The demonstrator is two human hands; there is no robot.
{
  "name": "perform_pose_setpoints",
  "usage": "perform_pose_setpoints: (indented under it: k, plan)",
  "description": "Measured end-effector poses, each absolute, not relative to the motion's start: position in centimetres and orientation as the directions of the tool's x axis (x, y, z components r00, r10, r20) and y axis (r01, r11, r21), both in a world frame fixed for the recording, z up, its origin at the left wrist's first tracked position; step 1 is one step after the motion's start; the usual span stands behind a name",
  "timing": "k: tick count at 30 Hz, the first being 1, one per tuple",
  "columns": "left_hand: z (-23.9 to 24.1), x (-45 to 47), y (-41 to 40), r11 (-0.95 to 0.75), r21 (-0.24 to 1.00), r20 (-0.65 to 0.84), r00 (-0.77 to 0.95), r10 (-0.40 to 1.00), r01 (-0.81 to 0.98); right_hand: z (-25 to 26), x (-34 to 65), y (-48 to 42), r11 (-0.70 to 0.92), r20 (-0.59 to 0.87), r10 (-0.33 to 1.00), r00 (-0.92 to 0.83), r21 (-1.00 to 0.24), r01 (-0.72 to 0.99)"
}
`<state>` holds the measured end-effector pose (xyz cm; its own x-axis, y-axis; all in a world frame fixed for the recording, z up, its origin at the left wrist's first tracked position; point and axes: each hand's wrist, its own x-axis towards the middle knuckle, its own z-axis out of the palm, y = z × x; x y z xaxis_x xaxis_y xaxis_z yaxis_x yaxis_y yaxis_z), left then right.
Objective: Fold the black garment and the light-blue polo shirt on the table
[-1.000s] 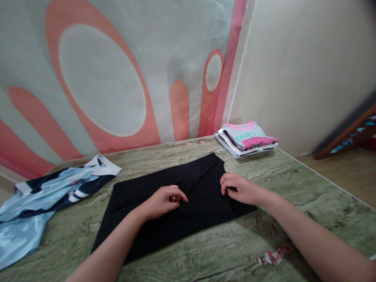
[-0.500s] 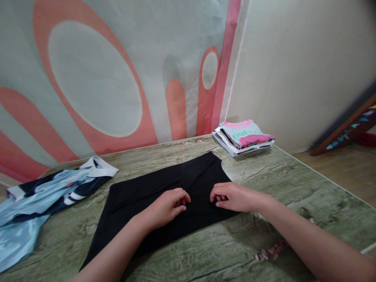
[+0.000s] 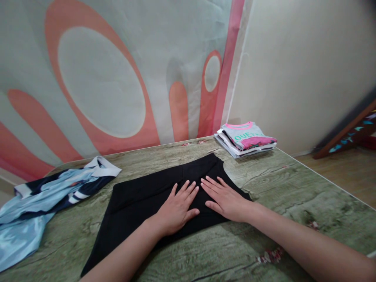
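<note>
A black garment (image 3: 141, 192), seemingly a sleeveless top with a curved edge at its right end, lies spread on the table in front of me. My left hand (image 3: 179, 207) rests on its middle, palm down, fingers stretched and slightly spread. Just to the right, my right hand (image 3: 225, 197) lies flat on the same cloth, its fingers pointing up and left. The fingertips of both hands are close together with a narrow gap between them. Faint creases run through the fabric. My left forearm hides part of the lower edge.
A light blue and navy shirt (image 3: 58, 196) with a white collar lies rumpled at the left. Folded clothes (image 3: 246, 139) form a stack at the far right corner of the wood-patterned table (image 3: 293, 192). Behind stands a wall with a pink and grey printed sheet (image 3: 152, 47).
Both hands have gone from curled fingers to flat, outstretched ones on the black garment. They have moved closer together. The view has shifted slightly.
</note>
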<state>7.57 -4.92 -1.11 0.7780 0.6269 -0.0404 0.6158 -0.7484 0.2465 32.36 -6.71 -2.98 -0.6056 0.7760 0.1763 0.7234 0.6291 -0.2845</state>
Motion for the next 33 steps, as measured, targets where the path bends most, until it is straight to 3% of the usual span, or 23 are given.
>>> perform_pose_setpoints:
  k: [5,8,10,21,28,33]
  plan:
    - [1.1,6.1,-3.8,-0.698,0.396,0.073,0.738,0.671,0.596,-2.7,32.8,-6.5,0.620,0.172,0.780,-0.602,-0.351,0.702]
    - [2.6,4.2,-2.4,-0.574,0.469,0.280,0.503,0.818,0.672,-2.6,33.4,-5.8,0.576,0.233,0.816,-0.529,-0.410,0.707]
    - [2.9,3.3,-1.7,-0.506,0.489,0.337,0.381,0.861,0.711,-2.8,33.9,-5.3,0.543,0.294,0.840,-0.456,-0.430,0.722]
    - [0.8,4.8,-2.5,-0.426,0.563,-0.027,0.531,0.847,0.708,-3.2,36.1,-4.1,0.582,0.386,0.808,-0.444,-0.407,0.704]
    - [0.4,4.3,-2.2,-0.456,0.549,-0.032,0.562,0.826,0.700,-2.4,36.6,-3.9,0.548,0.334,0.836,-0.436,-0.473,0.690]
    - [0.7,4.2,-2.1,-0.405,0.639,-0.054,0.563,0.825,0.654,-2.6,36.7,-3.8,0.546,0.321,0.838,-0.442,-0.475,0.690]
